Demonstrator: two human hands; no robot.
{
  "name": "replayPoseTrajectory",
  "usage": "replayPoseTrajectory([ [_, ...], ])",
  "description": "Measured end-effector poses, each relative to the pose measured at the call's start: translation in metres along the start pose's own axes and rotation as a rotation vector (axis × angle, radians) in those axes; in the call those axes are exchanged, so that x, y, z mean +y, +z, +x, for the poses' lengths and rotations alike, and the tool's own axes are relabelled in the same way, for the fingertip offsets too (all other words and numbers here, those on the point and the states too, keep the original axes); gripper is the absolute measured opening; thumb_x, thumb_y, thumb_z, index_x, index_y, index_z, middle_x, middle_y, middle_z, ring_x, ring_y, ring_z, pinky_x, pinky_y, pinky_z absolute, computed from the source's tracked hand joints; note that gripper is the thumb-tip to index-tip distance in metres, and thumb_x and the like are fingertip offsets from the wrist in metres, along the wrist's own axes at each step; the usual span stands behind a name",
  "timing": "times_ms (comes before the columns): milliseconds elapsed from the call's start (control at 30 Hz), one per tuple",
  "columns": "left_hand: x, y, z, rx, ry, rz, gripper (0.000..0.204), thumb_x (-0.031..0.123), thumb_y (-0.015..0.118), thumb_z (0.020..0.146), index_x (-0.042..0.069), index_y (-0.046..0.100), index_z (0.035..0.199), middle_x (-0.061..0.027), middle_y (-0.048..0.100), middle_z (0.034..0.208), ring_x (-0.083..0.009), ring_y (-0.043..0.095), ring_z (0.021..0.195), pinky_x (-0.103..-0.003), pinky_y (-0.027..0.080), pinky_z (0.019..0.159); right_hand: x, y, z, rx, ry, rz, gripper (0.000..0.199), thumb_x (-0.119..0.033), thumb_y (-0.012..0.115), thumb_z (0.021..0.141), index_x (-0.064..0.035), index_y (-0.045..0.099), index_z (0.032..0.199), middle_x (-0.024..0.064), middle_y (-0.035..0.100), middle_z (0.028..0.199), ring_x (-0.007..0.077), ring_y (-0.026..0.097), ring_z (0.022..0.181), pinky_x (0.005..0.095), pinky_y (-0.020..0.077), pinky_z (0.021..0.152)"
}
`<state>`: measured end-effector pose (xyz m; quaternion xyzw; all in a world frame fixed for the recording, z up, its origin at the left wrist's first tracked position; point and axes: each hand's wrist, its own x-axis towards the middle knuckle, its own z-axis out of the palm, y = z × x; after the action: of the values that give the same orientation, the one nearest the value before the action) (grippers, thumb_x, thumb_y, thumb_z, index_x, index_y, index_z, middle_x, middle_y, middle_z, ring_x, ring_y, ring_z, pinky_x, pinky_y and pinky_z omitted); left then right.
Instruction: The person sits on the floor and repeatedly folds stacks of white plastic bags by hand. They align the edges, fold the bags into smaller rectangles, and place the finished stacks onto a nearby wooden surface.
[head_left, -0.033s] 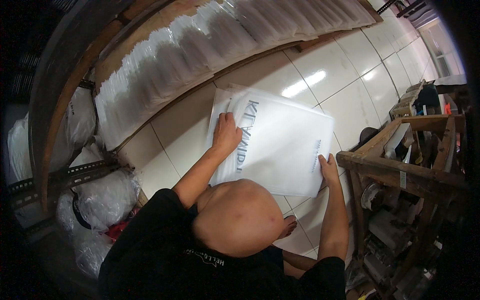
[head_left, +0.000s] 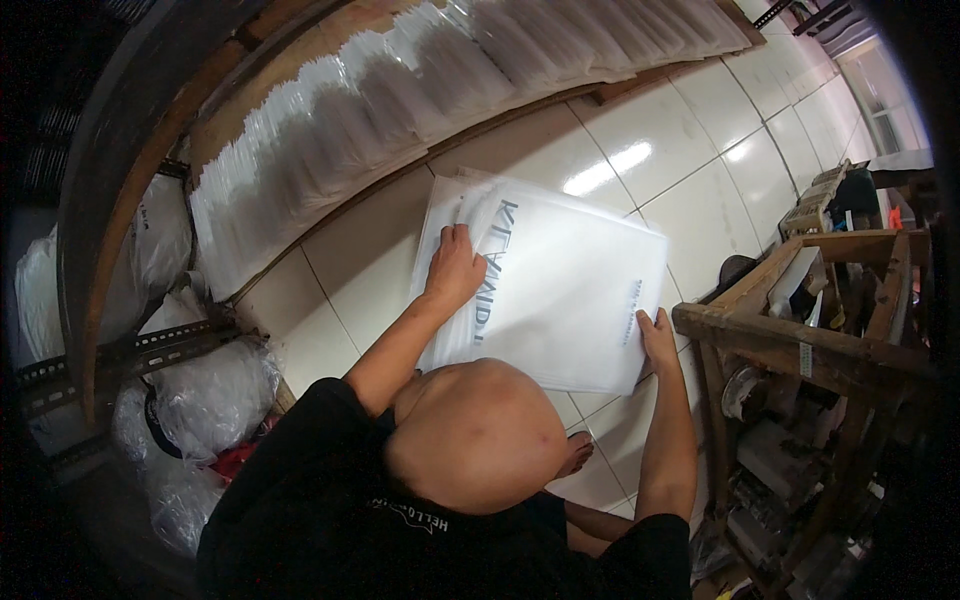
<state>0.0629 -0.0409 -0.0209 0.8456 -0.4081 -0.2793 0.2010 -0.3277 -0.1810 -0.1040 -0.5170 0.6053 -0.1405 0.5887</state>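
A stack of thin, translucent white plastic bags [head_left: 580,270] with dark printing lies fanned out in front of me, several layers showing at its left side. My left hand [head_left: 457,265] is closed on the layered left part, fingers curled over the bags and pressed together. At the right edge, my right hand [head_left: 656,342] grips the stack near its lower corner, thumb and fingers pinching the rim. My own body hides some of the near edge.
Long rows of packed white plastic bags [head_left: 400,100] stand on a wooden board beyond the tiled floor [head_left: 720,180]. To the right is a wooden frame [head_left: 790,340] with assorted items inside. Clear plastic bundles [head_left: 210,395] sit at the left beside a perforated metal rack [head_left: 120,355].
The left edge of the fanned bags has shifted very slightly left and my left fingers have moved a little. My right hand stays in place.
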Motion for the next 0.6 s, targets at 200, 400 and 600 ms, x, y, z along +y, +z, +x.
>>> replayPoseTrajectory([
  [200, -0.004, -0.03, 0.002, 0.018, 0.055, -0.299, 0.067, 0.012, 0.052, 0.083, -0.009, 0.027, 0.142, -0.0329, 0.039, 0.141, -0.0455, 0.043, 0.129, -0.043, 0.035, 0.111, -0.025, 0.008, -0.015, -0.002, 0.026, -0.021, 0.04, -0.022, 0.06, 0.095, 0.0058, 0.049, 0.122, 0.0169, 0.064, 0.107, 0.0209, 0.061, 0.094, 0.0333, 0.0502, 0.082],
  [400, -0.052, -0.051, 0.018, -0.002, -0.109, -0.359, 0.072, 0.015, 0.056, 0.08, -0.007, 0.03, 0.144, -0.0336, 0.038, 0.144, -0.0407, 0.041, 0.133, -0.041, 0.032, 0.113, -0.031, 0.009, -0.022, -0.021, 0.027, -0.064, 0.047, -0.026, 0.062, 0.094, 0.0056, 0.046, 0.124, 0.0179, 0.064, 0.106, 0.0211, 0.061, 0.092, 0.0331, 0.0503, 0.079],
  [600, -0.073, -0.018, 0.041, 0.063, -0.199, -0.09, 0.067, 0.024, 0.062, 0.077, -0.01, 0.041, 0.131, -0.035, 0.043, 0.136, -0.046, 0.041, 0.13, -0.045, 0.033, 0.111, -0.041, 0.009, -0.022, -0.036, 0.092, -0.111, 0.046, -0.026, 0.061, 0.095, 0.0043, 0.044, 0.125, 0.018, 0.064, 0.106, 0.0214, 0.061, 0.092, 0.0348, 0.0512, 0.078],
])
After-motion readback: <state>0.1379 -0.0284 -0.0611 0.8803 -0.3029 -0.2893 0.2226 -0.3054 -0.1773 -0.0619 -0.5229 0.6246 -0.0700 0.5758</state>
